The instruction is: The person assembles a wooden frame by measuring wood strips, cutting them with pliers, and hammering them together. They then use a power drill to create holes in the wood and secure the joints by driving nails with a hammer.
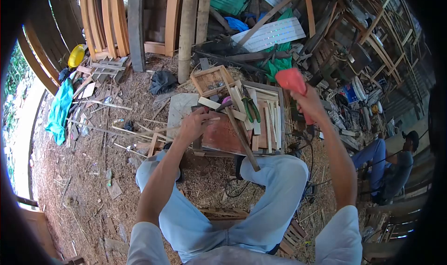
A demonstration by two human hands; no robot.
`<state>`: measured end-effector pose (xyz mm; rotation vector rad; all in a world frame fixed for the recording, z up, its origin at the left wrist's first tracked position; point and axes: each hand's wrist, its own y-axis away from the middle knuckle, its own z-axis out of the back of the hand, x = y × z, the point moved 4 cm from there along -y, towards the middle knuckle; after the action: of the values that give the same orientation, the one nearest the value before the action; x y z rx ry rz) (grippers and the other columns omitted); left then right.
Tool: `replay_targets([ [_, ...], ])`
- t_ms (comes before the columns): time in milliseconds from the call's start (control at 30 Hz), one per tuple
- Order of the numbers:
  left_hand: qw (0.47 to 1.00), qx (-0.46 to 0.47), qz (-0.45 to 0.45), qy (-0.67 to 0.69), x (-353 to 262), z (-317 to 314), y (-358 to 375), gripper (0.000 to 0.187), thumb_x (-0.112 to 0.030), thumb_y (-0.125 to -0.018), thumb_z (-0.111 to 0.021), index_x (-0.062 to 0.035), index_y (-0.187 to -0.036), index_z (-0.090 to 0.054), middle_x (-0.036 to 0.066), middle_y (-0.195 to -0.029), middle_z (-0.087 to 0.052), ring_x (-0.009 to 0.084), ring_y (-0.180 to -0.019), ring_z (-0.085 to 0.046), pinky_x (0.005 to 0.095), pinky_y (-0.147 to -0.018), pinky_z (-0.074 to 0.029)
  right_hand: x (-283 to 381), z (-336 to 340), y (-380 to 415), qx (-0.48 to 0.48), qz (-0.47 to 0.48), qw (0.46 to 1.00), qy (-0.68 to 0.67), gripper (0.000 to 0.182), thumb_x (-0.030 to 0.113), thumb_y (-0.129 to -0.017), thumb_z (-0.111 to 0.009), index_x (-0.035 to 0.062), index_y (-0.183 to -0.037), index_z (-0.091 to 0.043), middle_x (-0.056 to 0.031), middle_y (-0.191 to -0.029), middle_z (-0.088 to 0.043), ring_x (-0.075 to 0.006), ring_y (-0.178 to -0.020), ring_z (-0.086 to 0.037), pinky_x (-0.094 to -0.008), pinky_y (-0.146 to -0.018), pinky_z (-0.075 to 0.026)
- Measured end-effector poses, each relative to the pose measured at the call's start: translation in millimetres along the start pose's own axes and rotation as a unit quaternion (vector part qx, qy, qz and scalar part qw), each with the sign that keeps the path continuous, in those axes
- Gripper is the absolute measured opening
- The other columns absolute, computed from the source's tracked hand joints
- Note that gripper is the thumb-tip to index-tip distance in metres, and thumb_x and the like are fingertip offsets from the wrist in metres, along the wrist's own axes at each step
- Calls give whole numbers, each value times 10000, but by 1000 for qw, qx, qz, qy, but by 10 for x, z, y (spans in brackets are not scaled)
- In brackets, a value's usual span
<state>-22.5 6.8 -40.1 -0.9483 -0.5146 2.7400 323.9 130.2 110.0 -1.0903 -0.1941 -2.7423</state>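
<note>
My right hand [308,102] is raised to the right of the work table, closed round a red mallet [291,80] that is slightly blurred. My left hand [194,125] lies low over the table's left side with its fingers bent; I cannot tell what they hold. Close to its fingertips are a dark pointed tool [224,106] and a reddish-brown board [223,134]. A long wooden strip [243,139] slants across the board down to my right knee. Green-handled pliers [252,109] rest on the wood pieces.
Light wood strips [271,125] lie on the table's right side. A shallow wooden tray [212,80] sits at its back. Wood shavings and sticks cover the floor [93,172]. Curved boards [104,20] stand behind at left. Another person [393,167] sits at the right.
</note>
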Motion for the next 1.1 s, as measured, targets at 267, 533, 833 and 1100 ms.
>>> replay_targets([
  [267,1000,7,-20,9,41,-296,51,123,-89,-776,-657,-81,-886,-710,97,-909,-620,313,-872,-623,421,-715,-518,1109,-29,843,133,-25,977,-168,521,153,-877,-621,69,-1334,-386,-66,-909,-603,-108,-652,-580,-247,-491,-513],
  [533,1000,3,1,19,41,-281,58,80,-76,-761,-650,-90,-814,-709,109,-806,-619,335,-755,-634,420,-645,-510,1262,-387,991,213,28,973,-88,706,119,-875,-631,75,-1471,-256,-86,-991,-629,-113,-744,-607,-260,-564,-500],
  [833,994,18,55,94,92,-338,40,80,-51,-738,-671,-55,-809,-709,136,-736,-664,318,-724,-661,402,-660,-521,1267,-580,897,233,16,968,-90,690,120,-878,-623,82,-1468,-267,-82,-935,-636,-103,-678,-587,-248,-543,-493],
  [1100,997,14,46,62,123,-382,22,116,-22,-720,-642,-62,-809,-705,133,-786,-664,317,-791,-651,400,-698,-516,1292,-583,866,219,16,972,-86,710,157,-862,-643,81,-1465,-275,-83,-909,-637,-100,-642,-576,-246,-524,-482],
])
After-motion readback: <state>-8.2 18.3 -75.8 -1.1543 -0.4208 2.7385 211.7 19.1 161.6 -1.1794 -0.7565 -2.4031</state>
